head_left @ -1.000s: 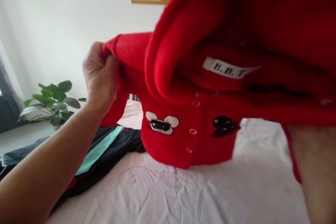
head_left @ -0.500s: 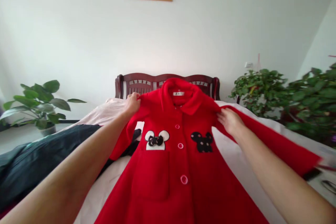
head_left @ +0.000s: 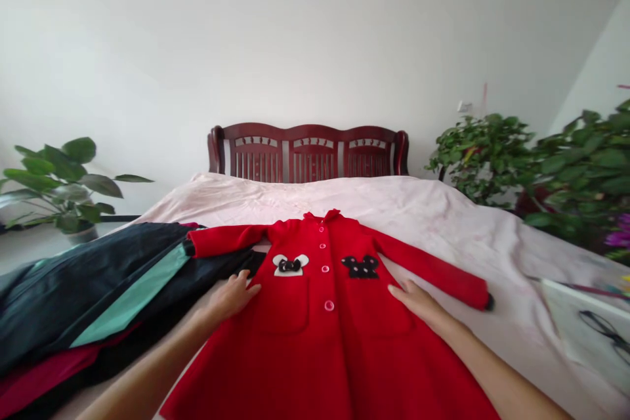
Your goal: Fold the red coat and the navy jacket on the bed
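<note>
Head view. Red coat point(head_left: 339, 341) lies front-up and flat on the pale pink bedsheet point(head_left: 443, 210), collar toward the dark wooden headboard point(head_left: 308, 152), hem toward the camera. Both sleeves are spread outward; the left sleeve's cuff rests over a pile of dark garments point(head_left: 98, 282) with a teal stripe, at the bed's left side. Buttons run down the coat's middle, with a white mouse-head patch on one side and a black one on the other.

Left hand point(head_left: 231, 295): palm down at the coat's left edge, fingers straight and slightly spread, gripping nothing. Right hand point(head_left: 413, 298): palm down on the coat's right front below the black patch, fingers extended and flat, nothing held.

Potted plant point(head_left: 63, 187) on the floor far left; leafy plants point(head_left: 531, 164) at right. Eyeglasses point(head_left: 603, 328) on a white surface at the right edge.
</note>
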Motion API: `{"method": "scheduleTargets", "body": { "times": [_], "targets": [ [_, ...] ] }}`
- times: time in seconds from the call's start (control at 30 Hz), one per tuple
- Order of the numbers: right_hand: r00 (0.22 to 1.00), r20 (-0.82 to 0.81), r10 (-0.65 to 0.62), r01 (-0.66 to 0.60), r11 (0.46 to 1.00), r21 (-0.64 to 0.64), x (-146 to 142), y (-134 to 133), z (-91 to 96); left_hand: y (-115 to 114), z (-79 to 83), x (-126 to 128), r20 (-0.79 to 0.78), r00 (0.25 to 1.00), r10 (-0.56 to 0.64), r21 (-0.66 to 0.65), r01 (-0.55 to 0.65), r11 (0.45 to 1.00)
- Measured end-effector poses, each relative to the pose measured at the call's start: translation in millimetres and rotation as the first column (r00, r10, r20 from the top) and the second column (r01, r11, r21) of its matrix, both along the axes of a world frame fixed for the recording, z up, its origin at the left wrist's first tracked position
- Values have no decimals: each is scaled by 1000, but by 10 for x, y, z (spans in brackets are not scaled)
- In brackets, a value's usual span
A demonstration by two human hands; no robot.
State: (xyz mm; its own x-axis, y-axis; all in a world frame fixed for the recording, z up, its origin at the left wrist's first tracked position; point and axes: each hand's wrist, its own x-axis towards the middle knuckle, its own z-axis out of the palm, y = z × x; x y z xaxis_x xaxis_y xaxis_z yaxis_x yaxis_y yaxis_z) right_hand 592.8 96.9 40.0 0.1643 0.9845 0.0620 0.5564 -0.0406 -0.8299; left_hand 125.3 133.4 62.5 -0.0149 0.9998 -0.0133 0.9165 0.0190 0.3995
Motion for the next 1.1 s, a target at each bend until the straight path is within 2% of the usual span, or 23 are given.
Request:
{"method": "scheduleTargets", "body": {
  "times": [0.1,0.17,0.23,0.37,0.43,0.53,0.6,0.67,0.73,0.8,0.93,1.03,1.1],
  "targets": [
    [999,50,8,-9,1000,16,-38,-38,93,-56,-19,3,18,1000,-21,-9,21,1000],
    [992,121,-43,40,999,27,-36,-71,153,-96,5,-15,24,999,-37,6,37,999],
    [963,250,-101,111,993,-27,-33,-135,169,-169,6,-38,1,999,-53,27,52,998],
    [815,574,-77,218,959,-180,-113,-342,140,-389,-44,-36,-96,993,-65,58,71,996],
    [702,711,-39,224,960,-168,-212,-426,183,-487,-26,19,-163,984,-64,88,80,993],
    [534,844,-42,168,984,-58,-447,-454,322,-575,71,208,-317,943,-106,159,163,974],
    [510,858,-53,75,997,17,-662,-414,400,-598,116,383,-381,914,-142,201,232,952],
    [532,846,-47,-40,996,80,-886,-356,416,-603,82,543,-379,907,-182,242,287,927],
    [539,842,-29,-151,980,131,-1056,-311,350,-595,-44,634,-367,900,-234,281,347,895],
    [525,851,24,-239,963,120,-1108,-300,208,-580,-225,636,-354,894,-275,292,385,875],
    [509,852,126,-268,963,18,-848,-387,-144,-558,-511,502,-325,901,-286,282,381,880],
    [504,855,121,-287,957,33,-583,-496,-285,-568,-555,449,-323,903,-283,286,378,881],
    [504,857,109,-306,950,59,-489,-548,-277,-584,-536,457,-321,906,-278,288,372,882]
  ]
}}
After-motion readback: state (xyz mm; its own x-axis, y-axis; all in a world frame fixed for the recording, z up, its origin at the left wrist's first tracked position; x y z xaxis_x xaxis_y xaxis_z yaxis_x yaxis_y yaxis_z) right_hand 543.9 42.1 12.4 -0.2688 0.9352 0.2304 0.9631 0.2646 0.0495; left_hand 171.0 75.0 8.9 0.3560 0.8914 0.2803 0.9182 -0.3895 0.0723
